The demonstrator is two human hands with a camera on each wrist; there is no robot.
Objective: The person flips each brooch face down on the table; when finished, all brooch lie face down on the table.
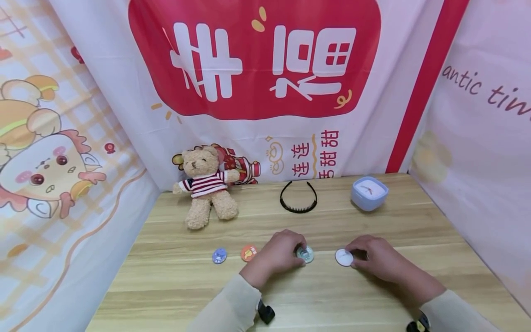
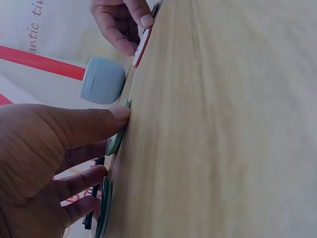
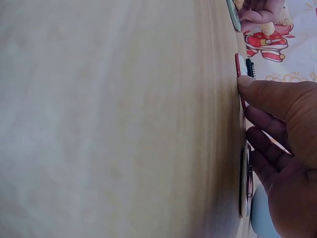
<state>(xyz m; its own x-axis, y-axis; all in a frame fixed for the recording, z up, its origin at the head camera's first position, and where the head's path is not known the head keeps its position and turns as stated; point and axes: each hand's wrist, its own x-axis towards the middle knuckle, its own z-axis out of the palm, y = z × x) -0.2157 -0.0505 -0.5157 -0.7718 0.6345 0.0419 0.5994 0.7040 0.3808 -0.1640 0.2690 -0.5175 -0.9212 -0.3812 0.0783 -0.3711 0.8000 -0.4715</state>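
Observation:
My left hand (image 1: 283,251) pinches a light green round badge (image 1: 306,254) by its edges, thumb on one side. In the left wrist view, a dark green badge (image 2: 103,208) stands near its other fingertips; the head view hides that one. My right hand (image 1: 379,259) pinches a white round badge (image 1: 344,257), whose red rim shows in the wrist views. Another dark-rimmed badge (image 3: 245,183) with a metal part lies by the right hand's lower fingers, out of sight in the head view. Left of the left hand are an orange badge (image 1: 248,252) and a blue badge (image 1: 219,255).
On the wooden table (image 1: 323,299), a teddy bear (image 1: 206,184) in a striped shirt leans at the back left. A black toothed headband (image 1: 298,210) lies at the back middle. A light blue clock (image 1: 368,193) stands at the back right. Printed cloths (image 1: 257,129) surround the table.

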